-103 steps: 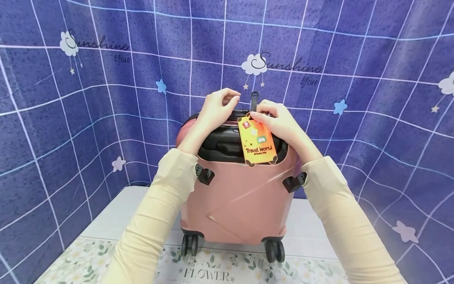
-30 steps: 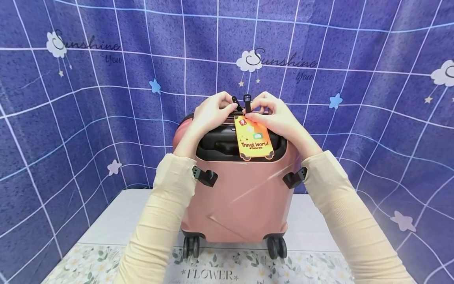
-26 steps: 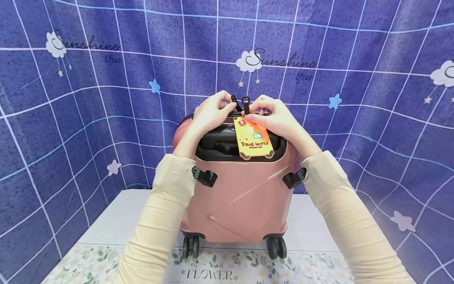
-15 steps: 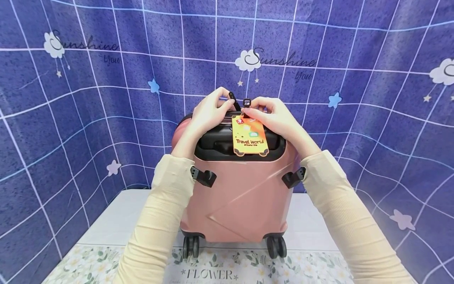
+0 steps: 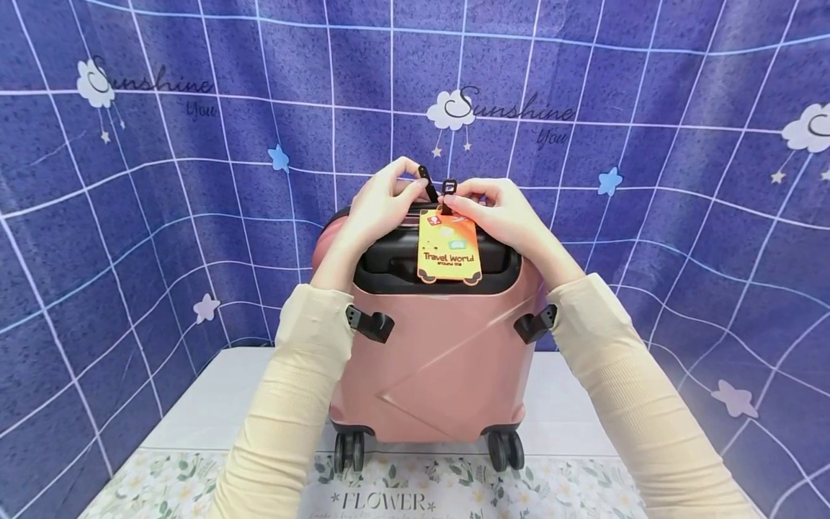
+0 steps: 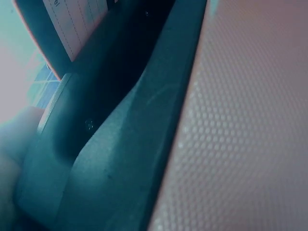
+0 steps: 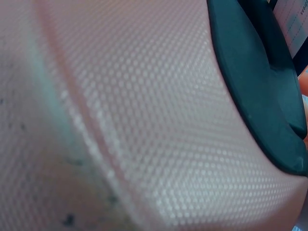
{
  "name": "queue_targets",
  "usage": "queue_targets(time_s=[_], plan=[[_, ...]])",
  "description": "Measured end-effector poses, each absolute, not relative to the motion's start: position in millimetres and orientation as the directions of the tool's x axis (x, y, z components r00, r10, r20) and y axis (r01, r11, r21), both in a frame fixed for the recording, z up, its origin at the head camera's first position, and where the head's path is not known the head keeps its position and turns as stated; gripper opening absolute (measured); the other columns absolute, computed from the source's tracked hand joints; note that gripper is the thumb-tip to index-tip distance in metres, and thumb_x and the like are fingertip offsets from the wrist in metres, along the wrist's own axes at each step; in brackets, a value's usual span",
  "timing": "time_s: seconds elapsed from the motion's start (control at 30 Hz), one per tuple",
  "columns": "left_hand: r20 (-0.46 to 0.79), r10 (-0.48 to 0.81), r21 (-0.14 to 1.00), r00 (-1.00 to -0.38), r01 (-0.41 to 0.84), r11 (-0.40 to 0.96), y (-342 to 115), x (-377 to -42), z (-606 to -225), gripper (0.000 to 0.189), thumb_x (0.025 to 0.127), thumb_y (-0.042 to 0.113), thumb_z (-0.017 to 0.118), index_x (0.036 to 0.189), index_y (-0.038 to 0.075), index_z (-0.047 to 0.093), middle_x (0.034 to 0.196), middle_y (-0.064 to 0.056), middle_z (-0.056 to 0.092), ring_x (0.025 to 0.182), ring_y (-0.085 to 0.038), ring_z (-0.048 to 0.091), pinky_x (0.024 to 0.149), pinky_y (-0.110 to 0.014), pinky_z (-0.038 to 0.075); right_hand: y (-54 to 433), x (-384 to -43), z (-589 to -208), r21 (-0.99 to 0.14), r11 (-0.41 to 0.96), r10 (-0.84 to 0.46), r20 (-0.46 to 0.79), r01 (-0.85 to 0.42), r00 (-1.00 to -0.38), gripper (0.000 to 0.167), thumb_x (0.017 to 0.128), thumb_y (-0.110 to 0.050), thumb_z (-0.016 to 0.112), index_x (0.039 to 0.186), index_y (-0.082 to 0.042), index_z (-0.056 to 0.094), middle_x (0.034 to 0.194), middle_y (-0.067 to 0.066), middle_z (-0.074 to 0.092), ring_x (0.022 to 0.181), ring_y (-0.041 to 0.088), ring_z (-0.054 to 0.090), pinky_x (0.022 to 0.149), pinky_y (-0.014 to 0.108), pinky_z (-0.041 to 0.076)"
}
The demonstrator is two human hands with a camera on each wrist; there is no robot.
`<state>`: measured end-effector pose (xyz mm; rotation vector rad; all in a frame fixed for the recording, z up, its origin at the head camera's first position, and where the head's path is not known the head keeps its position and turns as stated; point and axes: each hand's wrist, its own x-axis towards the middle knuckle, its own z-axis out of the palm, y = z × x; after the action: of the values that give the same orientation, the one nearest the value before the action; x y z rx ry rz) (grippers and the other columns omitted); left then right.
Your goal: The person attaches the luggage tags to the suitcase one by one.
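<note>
In the head view an orange-yellow luggage tag [image 5: 449, 252] printed "Travel World" hangs before the black handle recess [image 5: 389, 261] of a pink suitcase [image 5: 441, 360]. The right hand [image 5: 498, 207] pinches the tag's black strap just below its buckle [image 5: 449, 187]. Close by on the left, the left hand [image 5: 382, 202] pinches the strap's holed free end [image 5: 428, 184], which points up and is apart from the buckle. How the strap runs behind the tag is hidden. The tag's lined back [image 6: 79, 21] shows in the left wrist view and at the right wrist view's edge.
The suitcase stands upright on black wheels [image 5: 506, 450], on a white surface [image 5: 570, 411] with a floral "FLOWER" cloth [image 5: 382, 501] in front. A blue gridded curtain [image 5: 363, 86] hangs behind and at both sides. Black wrist mounts [image 5: 371, 324] sit at both cuffs.
The strap's free end has come into sight between the left fingers since the earliest frame. The right hand has brought the buckle and tag leftward and slightly lower; the tag now hangs straighter.
</note>
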<state>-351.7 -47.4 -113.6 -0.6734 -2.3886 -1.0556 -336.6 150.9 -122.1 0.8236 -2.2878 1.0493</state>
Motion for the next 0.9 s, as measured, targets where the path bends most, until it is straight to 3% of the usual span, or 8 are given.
queue_targets(time_s=[0.2,0.4,0.7,0.9], plan=[[0.565,0.25,0.559,-0.787,0.587,0.585,-46.4,-352.8,-114.9,0.027,0.094,0.038,0.053,0.112,0.019,0.06,0.108,0.001,0.071,0.112,-0.012,0.059,0.1,-0.039,0.036,151.7,-337.5,-123.7,-0.542,0.483,-0.288,0.643,-0.687,-0.71,0.019,0.088,-0.026,0.065,0.093,-0.008,0.068,0.07,-0.006,0.06,0.065,0.011,0.05,0.059,0.021,0.038],[0.578,0.237,0.563,-0.781,0.592,0.576,-47.3,-353.7,-116.5,0.021,0.085,0.033,0.066,0.096,0.015,0.063,0.104,0.001,0.072,0.101,-0.01,0.063,0.09,-0.032,0.04,150.7,-339.3,-125.5,-0.569,0.414,-0.275,0.666,-0.71,-0.694,0.016,0.086,-0.019,0.066,0.095,-0.005,0.066,0.073,-0.006,0.065,0.065,0.008,0.057,0.061,0.02,0.044],[0.605,0.222,0.528,-0.764,0.594,0.607,-46.4,-350.0,-113.7,0.019,0.087,0.032,0.065,0.093,0.014,0.064,0.103,0.0,0.072,0.103,-0.013,0.064,0.089,-0.036,0.042,151.0,-333.8,-123.9,-0.595,0.406,-0.208,0.678,-0.693,-0.704,0.02,0.086,-0.02,0.067,0.098,-0.004,0.067,0.084,-0.005,0.069,0.073,0.004,0.06,0.07,0.019,0.045],[0.626,0.221,0.499,-0.748,0.602,0.623,-46.8,-350.2,-115.0,0.018,0.087,0.029,0.066,0.092,0.012,0.065,0.099,-0.002,0.073,0.099,-0.015,0.065,0.086,-0.036,0.044,151.1,-334.2,-122.9,-0.609,0.372,-0.242,0.665,-0.7,-0.707,0.021,0.087,-0.019,0.066,0.102,-0.003,0.065,0.084,-0.009,0.069,0.077,0.002,0.062,0.074,0.018,0.047]])
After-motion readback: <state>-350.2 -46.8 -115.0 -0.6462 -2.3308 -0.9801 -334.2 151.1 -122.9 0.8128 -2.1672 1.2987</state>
